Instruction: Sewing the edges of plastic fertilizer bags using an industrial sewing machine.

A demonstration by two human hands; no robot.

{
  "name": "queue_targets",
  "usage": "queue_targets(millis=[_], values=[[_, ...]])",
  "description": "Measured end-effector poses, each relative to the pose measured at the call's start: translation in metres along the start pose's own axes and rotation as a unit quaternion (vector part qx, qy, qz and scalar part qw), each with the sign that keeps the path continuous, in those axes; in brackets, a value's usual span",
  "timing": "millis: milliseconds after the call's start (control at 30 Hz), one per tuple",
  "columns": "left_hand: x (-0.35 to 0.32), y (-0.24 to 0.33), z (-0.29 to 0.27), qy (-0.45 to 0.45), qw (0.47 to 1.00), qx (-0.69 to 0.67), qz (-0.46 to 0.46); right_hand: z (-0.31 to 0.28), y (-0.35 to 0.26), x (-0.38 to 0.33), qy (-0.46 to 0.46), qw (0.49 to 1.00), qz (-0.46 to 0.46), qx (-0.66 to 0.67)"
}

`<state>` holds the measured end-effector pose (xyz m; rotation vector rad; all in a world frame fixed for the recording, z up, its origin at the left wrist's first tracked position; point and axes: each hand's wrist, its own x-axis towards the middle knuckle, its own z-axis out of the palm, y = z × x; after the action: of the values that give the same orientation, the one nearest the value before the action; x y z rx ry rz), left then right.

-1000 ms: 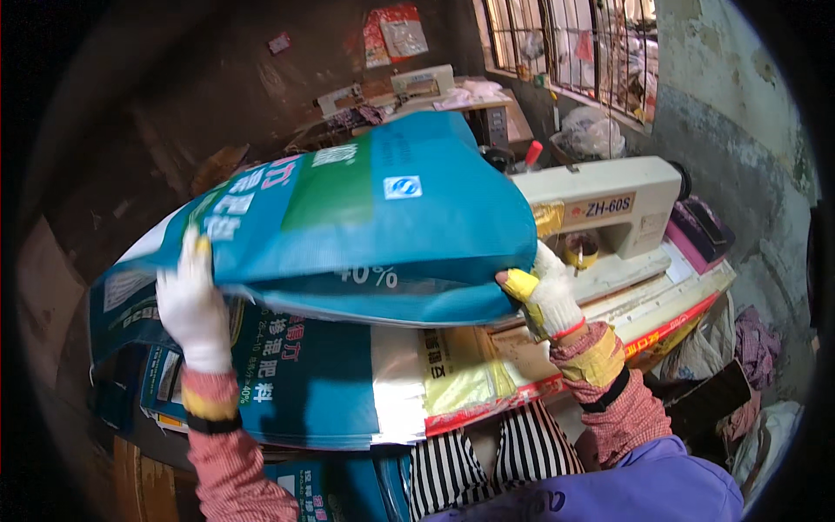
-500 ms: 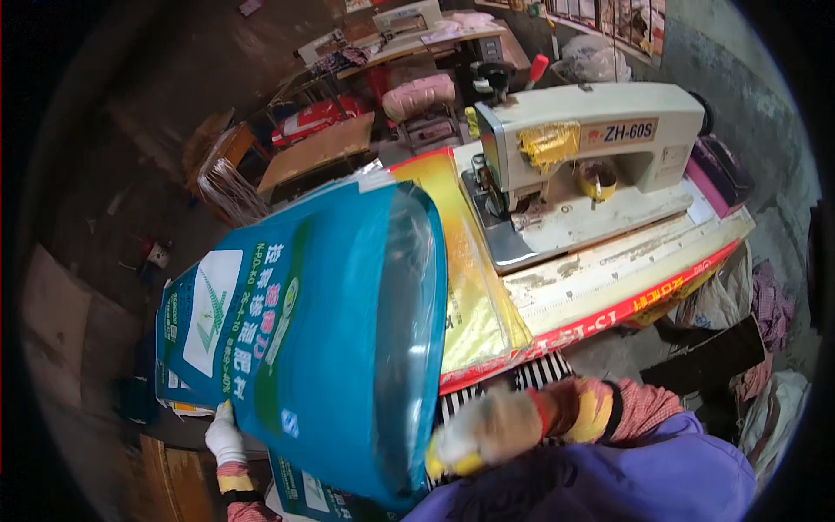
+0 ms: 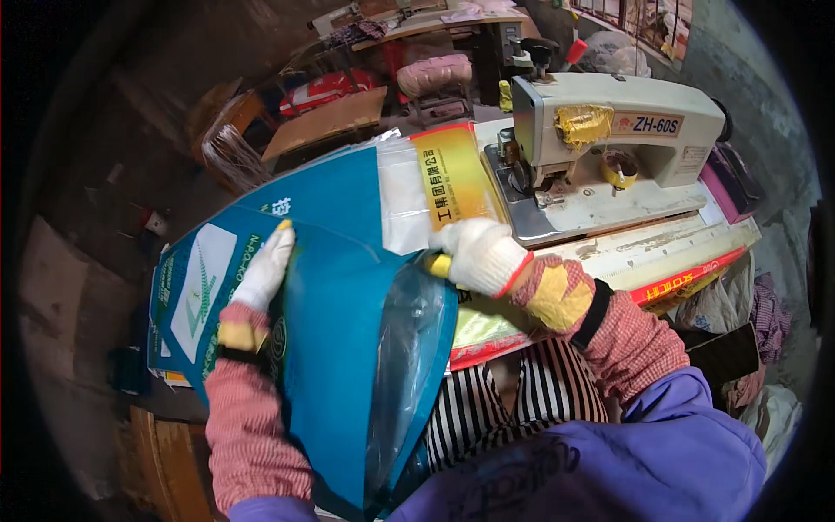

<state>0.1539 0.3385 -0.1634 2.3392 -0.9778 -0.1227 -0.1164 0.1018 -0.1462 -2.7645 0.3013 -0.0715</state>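
Observation:
A large blue plastic sack with green and white print lies across my lap and the table's left part. Clear film shows along its mouth, on the side toward my right hand. My right hand, in a white glove with yellow on the thumb, pinches the sack's upper mouth corner. My left hand, gloved the same way, rests on the sack's printed face with fingers stretched out. White sheet-like material shows beside the sack, next to a yellow and red printed sack on the table.
A white industrial sewing machine stands on the table to the right, a yellow tape roll on its bed. Beside it sits a purple-black box. A padded pink stool and a wooden board are farther back. Cloth and sacks lie at right.
My left hand has moved from the sack's lower left edge up onto its face. My right hand rose from the near edge to the mouth corner, and the sack's upper side is folded down.

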Motion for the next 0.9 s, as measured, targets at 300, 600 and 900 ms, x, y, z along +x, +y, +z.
queue_targets(millis=[300, 600, 900], values=[[0.026, 0.009, 0.055, -0.093, 0.963, 0.236, -0.091, 0.016, 0.045, -0.104, 0.121, 0.984, -0.128, -0.004], [-0.003, 0.208, 0.113, -0.175, 0.948, 0.137, 0.228, 0.046, -0.020, -0.047, 0.073, 0.962, -0.261, 0.019], [-0.095, 0.212, 0.048, 0.172, 0.823, 0.066, 0.537, 0.042, -0.011, -0.040, -0.016, 0.968, -0.250, -0.029]])
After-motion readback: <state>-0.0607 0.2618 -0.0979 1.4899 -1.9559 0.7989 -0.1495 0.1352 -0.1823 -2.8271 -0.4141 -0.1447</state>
